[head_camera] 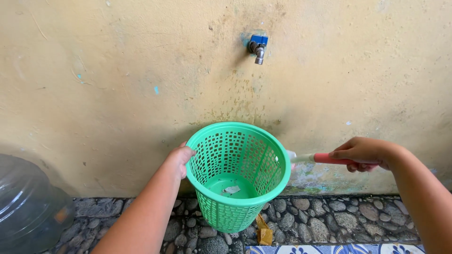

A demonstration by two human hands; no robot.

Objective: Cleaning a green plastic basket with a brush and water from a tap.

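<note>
Your left hand (180, 159) grips the rim of a green plastic basket (238, 176), fingers curled over the edge on its left side. The basket is held off the ground, tilted so its mouth faces you, in front of a yellowish wall (117, 84). Its walls are perforated with small rectangular holes; the base is solid. A small pale scrap (231, 190) lies on the inside of the base.

Your right hand (360, 153) is closed around the pink handle of a brush (325, 158). The handle runs level to the left toward the basket's right rim. The white end of the brush sits just beside or against the rim at the outside; the head is hidden behind the basket wall, so contact cannot be confirmed.

A tap (258, 47) with a blue handle is fixed to the wall above the basket, spout pointing down. No water shows at the spout. The wall below the tap carries dark stains and green patches near the bottom.

Under the basket runs a strip of ground (329, 218) set with rounded grey pebbles. A yellow-brown scrap (263, 231) lies on the pebbles just below the basket's right side. Patterned blue and white tiles (339, 249) start at the lower edge of the view.

A large clear water bottle (28, 202) stands at far left, well apart from both hands, against the wall.
</note>
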